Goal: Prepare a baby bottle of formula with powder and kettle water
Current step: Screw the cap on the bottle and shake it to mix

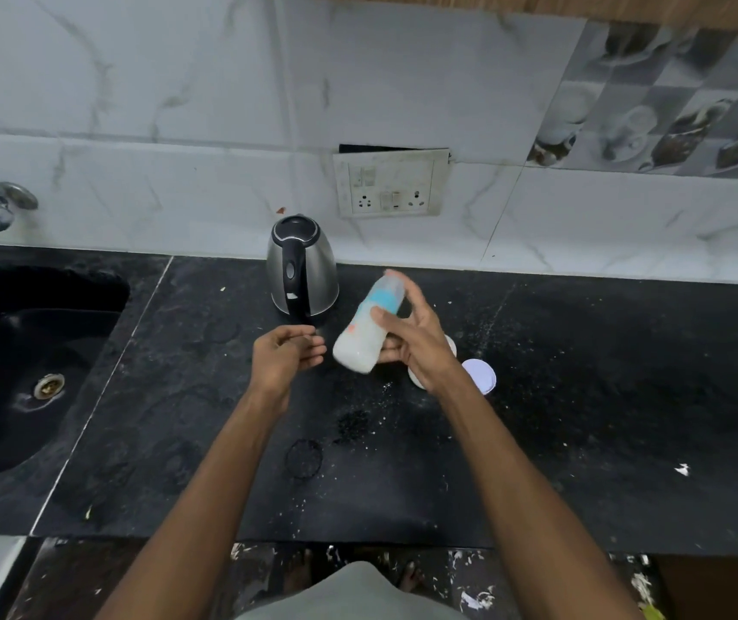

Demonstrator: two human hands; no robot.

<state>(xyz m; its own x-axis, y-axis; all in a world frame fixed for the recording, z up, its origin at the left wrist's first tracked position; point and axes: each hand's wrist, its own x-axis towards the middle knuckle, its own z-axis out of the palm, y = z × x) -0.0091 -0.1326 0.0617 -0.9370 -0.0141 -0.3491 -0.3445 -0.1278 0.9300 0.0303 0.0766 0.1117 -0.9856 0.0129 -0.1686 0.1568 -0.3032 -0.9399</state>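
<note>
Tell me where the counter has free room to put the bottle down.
Free: the counter right of the round lid, and between sink and kettle. Crowded: around the right hand holding the bottle.

Soft even light; edges bowed, bottle (369,324) motion-blurred.

no legible text on the blurred baby bottle (369,326), kettle (302,266) or switchboard (391,183)

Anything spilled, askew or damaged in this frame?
Yes. White specks, likely powder, are scattered over the black counter around the white lid and in front of the hands. On the wall, the socket plate hangs crooked, leaving a dark gap along its top edge.
</note>
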